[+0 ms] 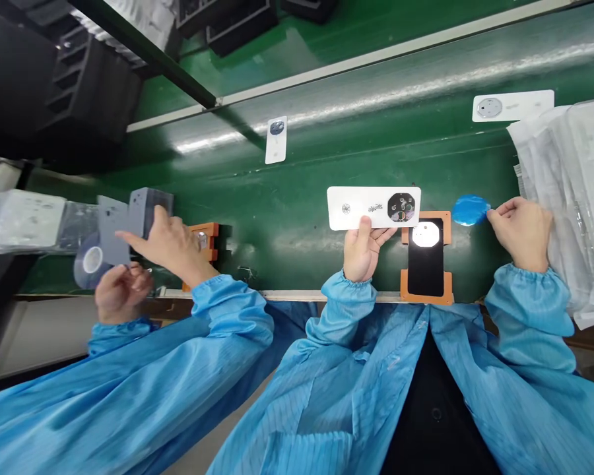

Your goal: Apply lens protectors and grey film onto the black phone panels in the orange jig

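My left hand (360, 256) grips the lower edge of a white phone back panel (361, 208), thumb on its face; a round dark camera area is at the panel's right end. In my right hand (523, 231) a round blue film (469, 210) is pinched at its right edge. Between my hands an orange fixture (426, 298) lies at the bench's front edge, holding a black plate (426, 267) with a shiny white round area near its top. The panel's right end slightly overlaps the fixture's upper left corner in view.
A co-worker's two hands at the left handle a grey panel (113, 227) beside a tape roll (93, 259) and another orange fixture (208, 241). White panels lie on the green bench (287, 198) at centre (276, 140) and back right (513, 106). Plastic-wrapped packs (574, 198) stand at right.
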Demonstrator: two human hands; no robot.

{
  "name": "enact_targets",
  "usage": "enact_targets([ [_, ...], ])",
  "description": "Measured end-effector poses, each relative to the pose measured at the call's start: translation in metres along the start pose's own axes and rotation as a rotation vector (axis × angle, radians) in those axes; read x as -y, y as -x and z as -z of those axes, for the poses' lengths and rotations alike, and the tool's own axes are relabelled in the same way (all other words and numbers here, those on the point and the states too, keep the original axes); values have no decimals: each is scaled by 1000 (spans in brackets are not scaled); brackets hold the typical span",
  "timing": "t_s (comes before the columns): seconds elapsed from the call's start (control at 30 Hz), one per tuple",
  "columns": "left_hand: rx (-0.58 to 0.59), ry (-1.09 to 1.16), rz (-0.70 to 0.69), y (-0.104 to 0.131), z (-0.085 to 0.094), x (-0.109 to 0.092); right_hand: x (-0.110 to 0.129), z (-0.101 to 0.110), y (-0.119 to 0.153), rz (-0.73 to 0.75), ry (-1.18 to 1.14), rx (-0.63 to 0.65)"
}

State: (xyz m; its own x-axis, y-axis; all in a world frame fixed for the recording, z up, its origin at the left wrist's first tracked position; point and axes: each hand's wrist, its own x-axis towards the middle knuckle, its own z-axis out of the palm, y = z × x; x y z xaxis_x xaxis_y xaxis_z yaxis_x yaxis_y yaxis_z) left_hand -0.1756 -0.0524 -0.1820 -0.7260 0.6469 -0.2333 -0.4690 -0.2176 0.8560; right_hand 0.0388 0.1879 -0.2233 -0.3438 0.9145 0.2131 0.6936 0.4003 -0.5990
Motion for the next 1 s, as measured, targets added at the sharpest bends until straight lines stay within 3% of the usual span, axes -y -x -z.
enact_targets([
  [0.1,146,-246,-141,1,6,-2,27,26,22,29,0,95],
  [0.17,311,-490,-321,2,10,-5,51,43,40,125,-43,123],
  [0.3,749,-963,-729,1,20,-6,83,56,69,529,-162,161],
  [0.37,848,-1134,-857,-1,24,1,87,49,80,716,-153,212],
  [0.47,899,-1274,-972,-4,29,15,81,36,91,838,-54,242],
  [0.67,939,-1326,-1037,-3,30,25,69,32,100,869,7,261],
  [1.0,947,-1461,-941,-4,32,27,63,27,97,842,17,329],
])
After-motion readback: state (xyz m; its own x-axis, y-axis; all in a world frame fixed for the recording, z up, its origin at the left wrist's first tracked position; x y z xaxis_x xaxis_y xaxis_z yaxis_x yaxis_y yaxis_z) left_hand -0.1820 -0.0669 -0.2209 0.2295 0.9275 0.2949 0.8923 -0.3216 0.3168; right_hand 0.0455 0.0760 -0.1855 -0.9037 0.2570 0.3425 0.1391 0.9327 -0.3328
